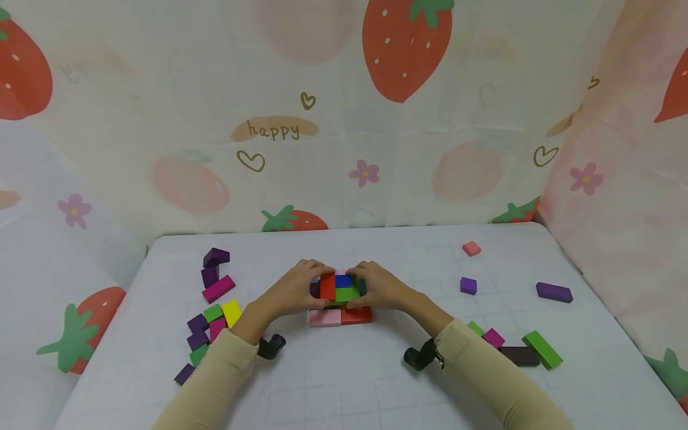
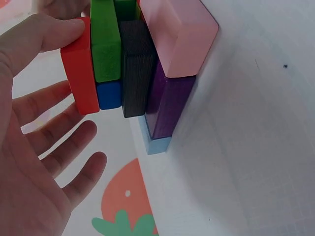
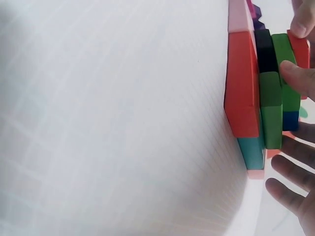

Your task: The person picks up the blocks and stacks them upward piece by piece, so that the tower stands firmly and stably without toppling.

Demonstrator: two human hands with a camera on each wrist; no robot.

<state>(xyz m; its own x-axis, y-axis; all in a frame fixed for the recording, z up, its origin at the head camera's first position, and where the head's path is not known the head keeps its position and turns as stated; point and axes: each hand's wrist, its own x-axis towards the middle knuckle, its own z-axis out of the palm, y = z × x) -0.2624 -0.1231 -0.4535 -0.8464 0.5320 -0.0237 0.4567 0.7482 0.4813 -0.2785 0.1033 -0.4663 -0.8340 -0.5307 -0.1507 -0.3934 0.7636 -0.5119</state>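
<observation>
A layered stack of coloured wooden blocks stands mid-table in the head view, with a pink block (image 1: 325, 318) and a lower red block (image 1: 356, 315) along its front base. My left hand (image 1: 290, 289) pinches an upper red block (image 2: 81, 73) at the stack's top left, thumb on its near face and fingers behind. Beside it lie a bright green block (image 3: 285, 49) and a blue block (image 1: 343, 280). Across these two reaches my right hand (image 1: 384, 288), thumb on the green one, fingers at the blue end. A black block (image 2: 135, 69) and a purple block (image 2: 170, 103) sit underneath.
To the left lie several loose blocks, among them a yellow block (image 1: 232, 312) and a magenta block (image 1: 218, 289). On the right are a long purple block (image 1: 554, 292), a small violet block (image 1: 468, 285), a salmon block (image 1: 471, 248) and a dark brown block (image 1: 519, 356) beside a green block (image 1: 543, 349).
</observation>
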